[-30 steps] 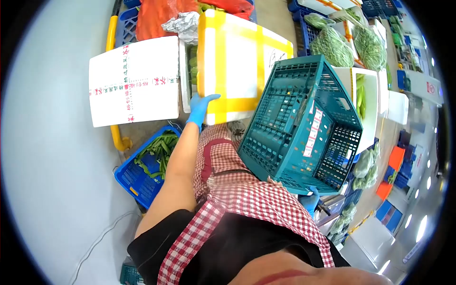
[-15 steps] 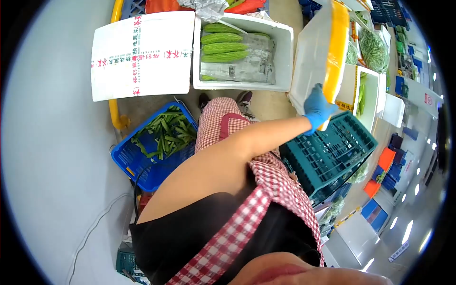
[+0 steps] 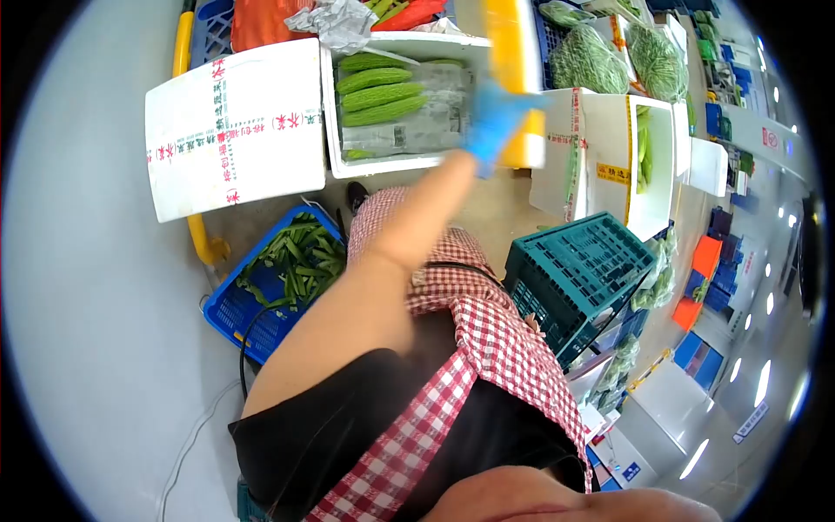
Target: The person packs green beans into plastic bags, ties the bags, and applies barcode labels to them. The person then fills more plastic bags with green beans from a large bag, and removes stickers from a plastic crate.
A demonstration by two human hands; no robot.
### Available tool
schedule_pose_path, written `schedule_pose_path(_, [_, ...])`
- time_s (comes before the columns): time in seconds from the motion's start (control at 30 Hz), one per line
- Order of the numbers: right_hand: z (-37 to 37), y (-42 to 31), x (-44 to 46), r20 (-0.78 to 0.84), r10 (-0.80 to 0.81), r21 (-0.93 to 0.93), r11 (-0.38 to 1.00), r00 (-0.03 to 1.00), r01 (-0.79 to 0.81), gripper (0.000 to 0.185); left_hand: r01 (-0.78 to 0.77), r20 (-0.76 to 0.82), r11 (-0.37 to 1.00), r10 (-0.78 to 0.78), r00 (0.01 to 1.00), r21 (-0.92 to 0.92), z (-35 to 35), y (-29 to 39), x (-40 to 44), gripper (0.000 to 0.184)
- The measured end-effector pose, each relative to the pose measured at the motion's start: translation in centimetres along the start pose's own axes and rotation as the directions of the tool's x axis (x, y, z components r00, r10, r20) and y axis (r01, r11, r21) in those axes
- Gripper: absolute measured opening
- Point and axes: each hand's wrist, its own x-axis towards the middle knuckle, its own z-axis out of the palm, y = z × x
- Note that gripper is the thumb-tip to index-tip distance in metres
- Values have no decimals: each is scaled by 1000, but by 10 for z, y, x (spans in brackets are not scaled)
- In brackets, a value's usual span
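My left hand (image 3: 496,126), in a blue glove and blurred by motion, grips a white foam box lid (image 3: 515,52) banded with yellow tape. The lid stands on edge at the right end of an open white foam box (image 3: 383,170). Inside that box, several bitter melons (image 3: 383,95) lie on newspaper. What look like bare fingertips of my right hand (image 3: 532,324) show at the apron's edge, beside a teal plastic crate (image 3: 583,261). The rest of that hand is hidden, so its grip cannot be made out.
A white foam box with red print (image 3: 235,130) is at the left. Below it, a blue basket (image 3: 228,300) holds cut green vegetables. A foam box of green produce (image 3: 613,143) and bagged greens (image 3: 591,61) stand at the right. A yellow rail (image 3: 206,248) runs along the left wall.
My left hand has swung the yellow-taped lid leftward, from above the teal crate to the melon box. The foam box behind it at the right is now exposed. The view has shifted slightly.
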Motion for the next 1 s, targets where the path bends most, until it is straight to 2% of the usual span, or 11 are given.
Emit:
schedule_pose_path(0.1, [-3, -3, 5, -5, -20, 3, 1000, 1000, 20, 24, 176, 265, 941, -98, 959, -290, -123, 1, 4, 44])
schedule_pose_path(0.13, [-4, -4, 7, -8, -24, 2, 1000, 1000, 24, 23, 335, 249, 921, -283, 926, -199, -163, -30, 13, 45])
schedule_pose_path(0.2, [-3, -6, 10, -10, -30, -8, 1000, 1000, 30, 23, 169, 89, 978, -180, 980, 121, -232, -120, 19, 60])
schedule_pose_path(0.23, [-2, -8, 13, -7, -32, -20, 999, 999, 32, 22, 246, -188, 826, -173, 967, 507, -261, -176, 20, 71])
schedule_pose_path(0.37, [3, -18, 21, 3, -66, -67, 996, 998, 66, 21, 729, -603, 443, -413, 683, 522, -280, -216, -27, 58])
schedule_pose_path(0.53, [21, -39, 55, 89, -159, -197, 965, 983, 173, 20, 311, -432, 801, -73, 899, 511, -221, -220, -71, 52])
schedule_pose_path(0.63, [42, -61, 85, 184, -183, -307, 923, 966, 234, 24, 128, -206, 984, -151, 967, -120, -162, -93, -94, 47])
schedule_pose_path(0.73, [74, -102, 133, 292, -157, -330, 909, 943, 254, 39, 232, 258, 928, -158, 953, -290, -146, -8, -105, 55])
schedule_pose_path(0.77, [113, -119, 125, 308, 37, -155, 988, 951, 12, 40, 263, 358, 910, -141, 923, -320, -144, 10, -108, 61])
schedule_pose_path(0.87, [193, -141, 133, 407, 52, -380, 918, 912, 118, 43, 112, 390, 967, -15, 921, -227, -131, 23, -127, 68])
schedule_pose_path(1.0, [280, -153, 213, 659, 144, -434, 874, 738, 218, 46, 325, 197, 891, -273, 942, -316, -101, 9, -167, 77])
